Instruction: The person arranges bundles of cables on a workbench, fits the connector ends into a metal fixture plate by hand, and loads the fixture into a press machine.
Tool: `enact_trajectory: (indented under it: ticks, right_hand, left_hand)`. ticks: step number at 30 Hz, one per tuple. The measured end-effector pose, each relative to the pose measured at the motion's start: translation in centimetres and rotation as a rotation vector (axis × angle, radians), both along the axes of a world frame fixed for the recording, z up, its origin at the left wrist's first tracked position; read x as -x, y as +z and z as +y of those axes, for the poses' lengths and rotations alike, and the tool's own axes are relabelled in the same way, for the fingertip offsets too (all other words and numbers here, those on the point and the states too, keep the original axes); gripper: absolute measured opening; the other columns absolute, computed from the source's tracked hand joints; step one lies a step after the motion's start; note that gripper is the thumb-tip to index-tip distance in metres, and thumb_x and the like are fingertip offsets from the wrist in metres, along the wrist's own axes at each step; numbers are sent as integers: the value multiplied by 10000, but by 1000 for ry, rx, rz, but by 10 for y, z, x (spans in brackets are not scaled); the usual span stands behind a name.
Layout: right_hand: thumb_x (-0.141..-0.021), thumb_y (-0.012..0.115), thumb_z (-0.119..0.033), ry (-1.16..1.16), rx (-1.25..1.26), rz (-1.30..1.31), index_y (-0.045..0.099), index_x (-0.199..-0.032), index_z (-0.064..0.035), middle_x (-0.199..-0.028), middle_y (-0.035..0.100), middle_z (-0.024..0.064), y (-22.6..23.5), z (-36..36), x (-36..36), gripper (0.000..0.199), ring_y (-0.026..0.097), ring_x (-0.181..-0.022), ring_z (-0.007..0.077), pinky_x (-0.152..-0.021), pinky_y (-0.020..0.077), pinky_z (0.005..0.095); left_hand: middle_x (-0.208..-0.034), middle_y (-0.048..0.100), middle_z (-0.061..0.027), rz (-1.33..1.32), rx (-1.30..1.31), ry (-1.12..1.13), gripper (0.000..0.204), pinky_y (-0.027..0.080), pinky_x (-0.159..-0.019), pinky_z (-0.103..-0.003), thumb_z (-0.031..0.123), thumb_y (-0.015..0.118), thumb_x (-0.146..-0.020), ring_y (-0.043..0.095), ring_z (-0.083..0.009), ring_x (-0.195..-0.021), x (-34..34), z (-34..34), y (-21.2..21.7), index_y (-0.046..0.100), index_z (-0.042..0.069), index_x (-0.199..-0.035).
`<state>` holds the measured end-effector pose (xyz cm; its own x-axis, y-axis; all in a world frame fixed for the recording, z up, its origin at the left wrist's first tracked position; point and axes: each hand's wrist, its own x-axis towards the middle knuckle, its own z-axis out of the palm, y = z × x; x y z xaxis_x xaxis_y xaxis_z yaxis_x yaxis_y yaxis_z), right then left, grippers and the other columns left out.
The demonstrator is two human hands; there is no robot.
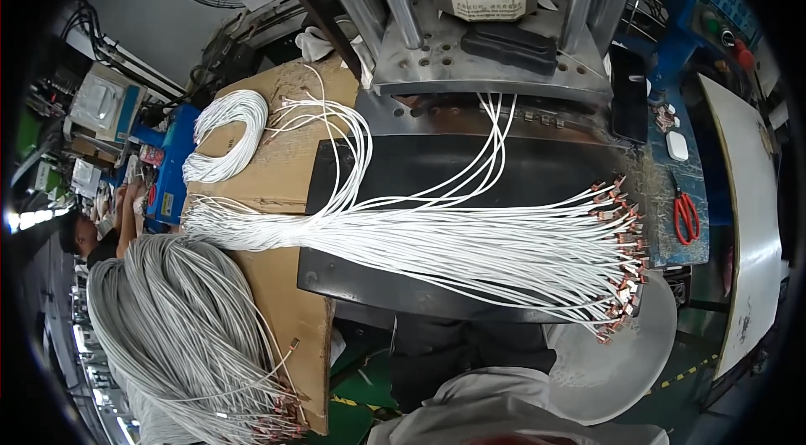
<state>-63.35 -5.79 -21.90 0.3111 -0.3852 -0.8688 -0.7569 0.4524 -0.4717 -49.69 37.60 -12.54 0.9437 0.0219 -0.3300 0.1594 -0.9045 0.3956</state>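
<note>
Head view: we're seeing a long bundle of thin white cables point(403, 237) lying across a glossy black panel point(403, 164), coppery connector ends point(625, 256) fanning right, a few strands running up to the grey metal press point(495, 80). Red-handled pliers point(687, 218) are lying beyond those ends; our hands aren't showing, so we can't tell their state.

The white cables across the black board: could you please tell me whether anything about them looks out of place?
Most lie in one bundle, but a few strands stray up to the metal press, and others curl back over the cardboard, which looks slightly untidy.
</note>
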Motion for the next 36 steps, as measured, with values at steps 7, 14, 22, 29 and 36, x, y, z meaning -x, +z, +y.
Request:
enact_trajectory:
  ticks: [7, 14, 22, 29, 36]
  right_hand:
    - [-964, 590, -233, 220, -83, -9, 635, -1008, -52, -776, 639, 77, 3, 47, -4, 191, 617, -674, 183, -553, 476, 328]
    - [-958, 587, -238, 425, -153, 20, 643, -994, -44, -774, 644, 93, 19, 86, -2, 205, 630, -685, 199, -565, 488, 348]
    - [-951, 584, -244, 645, -158, 24, 652, -978, -34, -771, 649, 111, 36, 83, -22, 222, 644, -698, 217, -579, 502, 370]
    - [-945, 581, -248, 1158, -291, 92, 659, -964, -25, -769, 654, 126, 67, 41, -29, 237, 656, -710, 234, -591, 514, 389]
    - [-939, 578, -253, 1790, -519, 192, 667, -950, -16, -767, 658, 142, 94, -6, -64, 253, 669, -721, 250, -603, 526, 409]
  left_hand:
    - [-1075, 612, -289, 39, 64, -27, 549, 479, -787, -502, 288, 707, -883, 600, -453, -922, -47, 37, -18, 506, -26, -1286]
    - [-1087, 620, -264, 142, 143, -61, 518, 487, -786, -470, 290, 707, -888, 615, -412, -924, -94, 66, -54, 528, -9, -1272]
    - [-1102, 630, -235, 238, 289, -119, 483, 497, -786, -434, 291, 707, -895, 632, -364, -926, -162, 45, -117, 553, 10, -1256]
    - [-1115, 638, -209, 351, 361, 182, 453, 505, -786, -402, 293, 708, -901, 647, -323, -928, -53, 71, -124, 575, 26, -1243]
    - [-1108, 653, -239, 58, 11, -193, 348, 534, -787, -377, 153, 630, -938, 680, -311, -975, -26, -26, -1, 603, 8, -1253]
